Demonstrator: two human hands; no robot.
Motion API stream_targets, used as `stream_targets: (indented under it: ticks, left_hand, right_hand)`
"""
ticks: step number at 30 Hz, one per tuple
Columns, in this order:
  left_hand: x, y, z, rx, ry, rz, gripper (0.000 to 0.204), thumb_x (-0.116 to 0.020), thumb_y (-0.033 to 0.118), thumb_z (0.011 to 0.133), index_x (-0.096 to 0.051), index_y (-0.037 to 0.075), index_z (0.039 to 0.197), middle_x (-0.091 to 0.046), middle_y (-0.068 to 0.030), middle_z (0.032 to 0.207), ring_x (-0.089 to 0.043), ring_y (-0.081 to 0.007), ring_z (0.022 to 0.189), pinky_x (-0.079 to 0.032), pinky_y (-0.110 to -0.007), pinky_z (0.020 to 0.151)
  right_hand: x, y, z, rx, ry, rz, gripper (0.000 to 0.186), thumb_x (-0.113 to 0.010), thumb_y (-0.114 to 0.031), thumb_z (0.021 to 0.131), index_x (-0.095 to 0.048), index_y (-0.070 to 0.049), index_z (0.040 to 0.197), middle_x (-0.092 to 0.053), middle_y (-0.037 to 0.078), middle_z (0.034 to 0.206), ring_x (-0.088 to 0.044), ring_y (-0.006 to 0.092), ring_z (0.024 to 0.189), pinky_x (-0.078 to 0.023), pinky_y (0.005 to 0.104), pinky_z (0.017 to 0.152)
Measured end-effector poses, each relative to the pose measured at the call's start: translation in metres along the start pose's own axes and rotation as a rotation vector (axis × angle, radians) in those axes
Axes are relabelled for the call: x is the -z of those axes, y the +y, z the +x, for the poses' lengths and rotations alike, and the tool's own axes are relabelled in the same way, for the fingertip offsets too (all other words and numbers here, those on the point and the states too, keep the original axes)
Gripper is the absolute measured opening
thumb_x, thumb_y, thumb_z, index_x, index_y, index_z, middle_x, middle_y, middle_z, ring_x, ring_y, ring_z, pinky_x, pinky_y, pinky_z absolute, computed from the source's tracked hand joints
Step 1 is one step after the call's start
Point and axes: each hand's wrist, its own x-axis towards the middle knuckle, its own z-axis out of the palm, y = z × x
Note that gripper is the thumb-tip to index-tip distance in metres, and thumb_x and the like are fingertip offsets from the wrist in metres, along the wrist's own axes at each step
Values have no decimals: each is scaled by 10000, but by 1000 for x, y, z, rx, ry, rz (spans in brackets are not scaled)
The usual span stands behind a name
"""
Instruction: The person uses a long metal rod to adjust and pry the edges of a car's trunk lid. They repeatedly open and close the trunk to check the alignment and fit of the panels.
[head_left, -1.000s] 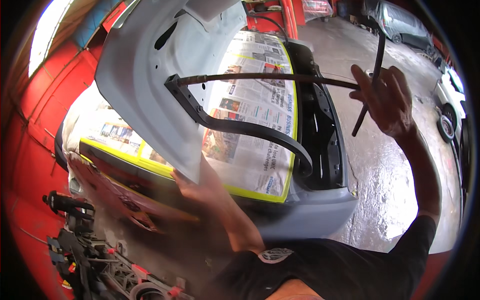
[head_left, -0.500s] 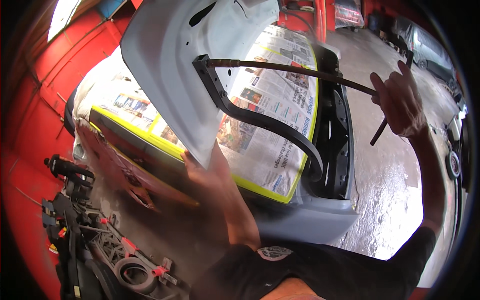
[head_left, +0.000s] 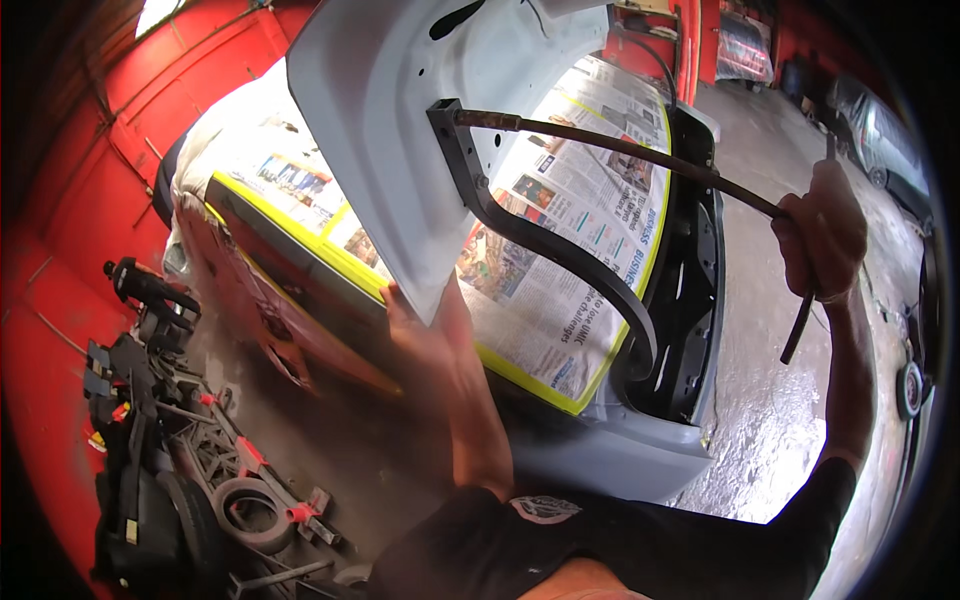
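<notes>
One rust-brown metal rod (head_left: 640, 155) runs from the square end of a black curved steel hinge arm (head_left: 570, 250) to the right hand (head_left: 825, 235), beside a raised grey-primed trunk lid (head_left: 365, 130). The right fingers are closed into a fist round the rod's one dark crossbar (head_left: 797, 335); the left hand (head_left: 440, 350) has its fingers part-curled round the lid's lower corner. The step looks like levering or turning the rod at the hinge; the next move calls for firm right-hand force with the lid steadied. A second dark curved bar (head_left: 665, 65) shows at the far side. Beneath lie newspaper sheets (head_left: 540, 330), too overlapped to count, edged with bright yellow tape (head_left: 530, 385). Farther out are one loose black tyre (head_left: 228, 500) and one plastic-draped car (head_left: 885, 130).
</notes>
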Motion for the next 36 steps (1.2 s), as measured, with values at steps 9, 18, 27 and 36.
stream_targets:
  ticks: [9,18,27,36]
  left_hand:
    - [-2,-17,1,50,-120,11,636,-524,376,1005,-376,15,1507,-393,-167,1548,-342,-377,1442,-189,-582,1215]
    - [-3,-4,1,20,-142,76,642,-515,373,1012,-346,23,1523,-391,-165,1549,-334,-369,1447,-183,-582,1216]
    - [6,-3,5,-21,-146,33,623,-436,330,1026,-335,-63,1499,-391,-213,1532,-355,-404,1424,-198,-567,1219]
    - [1,6,4,-41,-157,147,622,-522,367,998,-390,29,1504,-402,-156,1549,-337,-362,1447,-191,-576,1214]
  right_hand:
    - [25,-5,9,-39,-88,-42,169,-746,-40,776,-621,47,849,-508,95,585,-455,298,557,-406,426,598]
    - [11,-4,3,-34,-73,5,169,-744,-39,788,-621,56,855,-513,102,587,-447,292,540,-406,430,611]
    - [8,4,-5,30,-115,40,188,-743,-30,803,-610,83,874,-504,109,587,-443,284,531,-399,432,612]
    - [-3,3,-1,9,-41,15,152,-737,-10,797,-605,57,832,-513,110,598,-439,271,545,-390,399,588]
